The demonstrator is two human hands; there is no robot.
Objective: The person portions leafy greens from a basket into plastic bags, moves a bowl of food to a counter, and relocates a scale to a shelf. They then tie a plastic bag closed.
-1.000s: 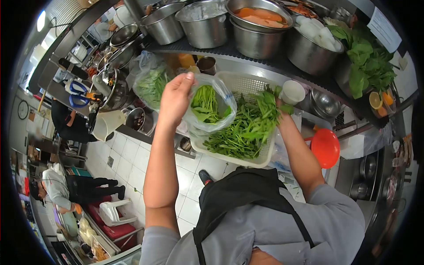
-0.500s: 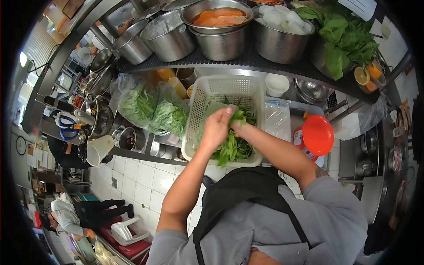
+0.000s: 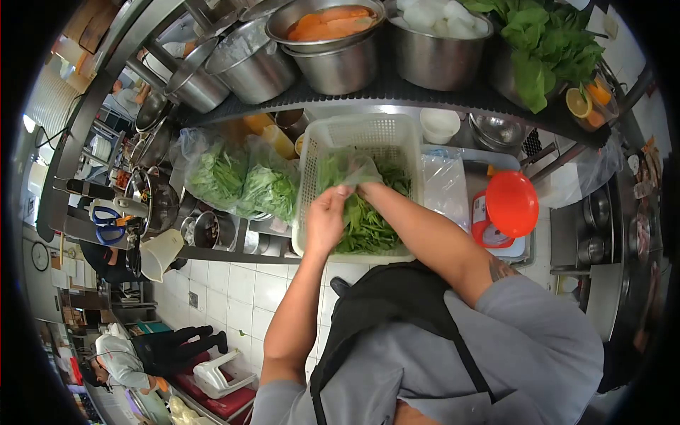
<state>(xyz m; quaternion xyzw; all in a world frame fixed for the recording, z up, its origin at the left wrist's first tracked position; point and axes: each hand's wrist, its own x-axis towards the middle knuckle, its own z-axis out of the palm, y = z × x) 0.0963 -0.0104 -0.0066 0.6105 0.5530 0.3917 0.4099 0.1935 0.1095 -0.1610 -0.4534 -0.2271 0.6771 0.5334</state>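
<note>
Head view, my left hand (image 3: 327, 216) pinching the edge of a clear plastic bag (image 3: 352, 170) over the white basket (image 3: 315, 152), my right hand (image 3: 366, 190) gripping the bag's other side, leafy greens (image 3: 368, 227) heaped beneath, bagged greens (image 3: 244, 184) just left.

Your left hand (image 3: 327, 218) is pinching edge of clear plastic bag (image 3: 354, 170), fingers curled shut on film. Your right hand (image 3: 365, 190) is gripping same bag from other side, mostly hidden behind bag and greens. Bag is lying crumpled, partly stuffed with leafy greens (image 3: 365, 223), over pile in white perforated basket (image 3: 358, 134). Greens are long-stemmed, bright green, lying loose and filling basket's near half. Basket is sitting upright on counter, directly before you.
</note>
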